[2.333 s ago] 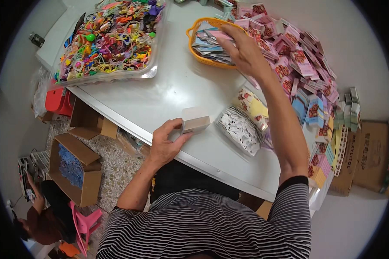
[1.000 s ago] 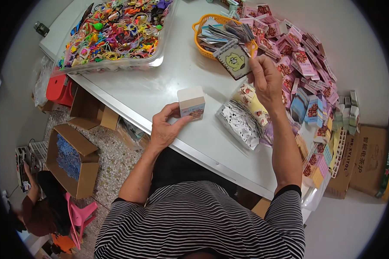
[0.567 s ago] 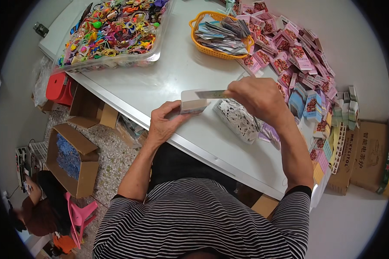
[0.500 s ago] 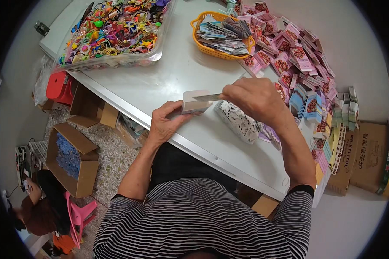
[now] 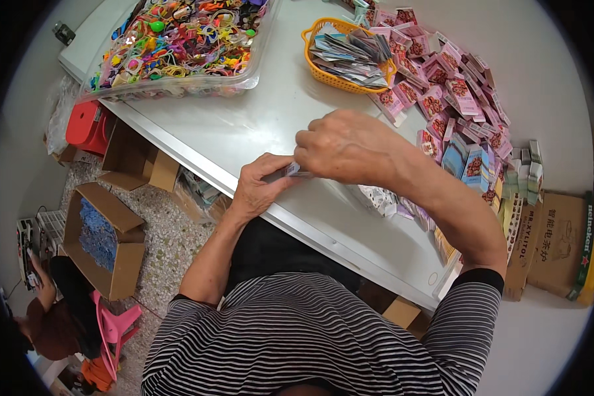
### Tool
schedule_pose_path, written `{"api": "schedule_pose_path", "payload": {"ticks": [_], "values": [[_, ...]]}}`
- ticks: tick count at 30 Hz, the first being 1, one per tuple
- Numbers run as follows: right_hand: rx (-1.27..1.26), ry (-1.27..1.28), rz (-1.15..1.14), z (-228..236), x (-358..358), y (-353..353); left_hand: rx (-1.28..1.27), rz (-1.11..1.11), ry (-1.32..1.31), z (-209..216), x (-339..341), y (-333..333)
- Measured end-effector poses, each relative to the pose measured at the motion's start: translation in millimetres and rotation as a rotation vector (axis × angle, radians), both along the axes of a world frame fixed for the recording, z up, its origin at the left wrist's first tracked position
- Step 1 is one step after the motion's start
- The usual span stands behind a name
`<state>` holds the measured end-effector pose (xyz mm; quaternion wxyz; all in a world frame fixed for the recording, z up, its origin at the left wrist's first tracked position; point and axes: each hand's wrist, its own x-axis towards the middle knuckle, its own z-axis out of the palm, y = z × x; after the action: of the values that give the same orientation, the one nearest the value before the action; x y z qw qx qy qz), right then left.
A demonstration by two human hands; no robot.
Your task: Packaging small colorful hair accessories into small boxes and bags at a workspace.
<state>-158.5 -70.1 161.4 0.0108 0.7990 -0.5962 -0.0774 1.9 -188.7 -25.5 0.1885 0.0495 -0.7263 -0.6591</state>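
My left hand (image 5: 256,188) grips a small carton (image 5: 293,170) above the near edge of the white table (image 5: 264,125), thumb and fingers on its sides. My right hand (image 5: 343,146) is closed right at the top of that carton and covers much of it. Whatever its fingers pinch is hidden from view. Beneath my right forearm lies a white pouch with black specks (image 5: 379,200), partly covered. Beyond the right hand stands a yellow basket (image 5: 340,79) filled with folded leaflets.
Many pink cartons (image 5: 465,96) are heaped at the far right, with blue cartons (image 5: 475,168) nearer. A clear tub (image 5: 244,80) of colourful hair ties sits far left. Cardboard boxes (image 5: 129,264) and a red stool (image 5: 89,129) stand on the floor; another person (image 5: 56,330) sits lower left.
My right hand has moved left and down onto the carton's opening, and the folded leaflet it held is now out of sight. The left hand has stayed nearly still.
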Motion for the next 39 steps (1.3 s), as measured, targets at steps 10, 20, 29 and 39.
{"api": "schedule_pose_path", "payload": {"ticks": [10,20,29,39], "values": [[-0.459,-0.598,-0.538,-5.7,-51.2,29.4,0.431,0.043,-0.028,3.5,1.0,-4.1],[-0.146,-0.426,-0.974,-51.6,-89.9,116.1,0.339,0.084,-0.089,2.8,-5.0,0.7],[-0.145,-0.166,-1.053,-100.9,-81.0,124.8,0.312,0.082,-0.120,3.8,-6.8,3.1],[-0.204,-0.209,-0.996,-113.7,-85.8,125.7,0.308,0.085,-0.125,2.8,-6.9,4.0]]}}
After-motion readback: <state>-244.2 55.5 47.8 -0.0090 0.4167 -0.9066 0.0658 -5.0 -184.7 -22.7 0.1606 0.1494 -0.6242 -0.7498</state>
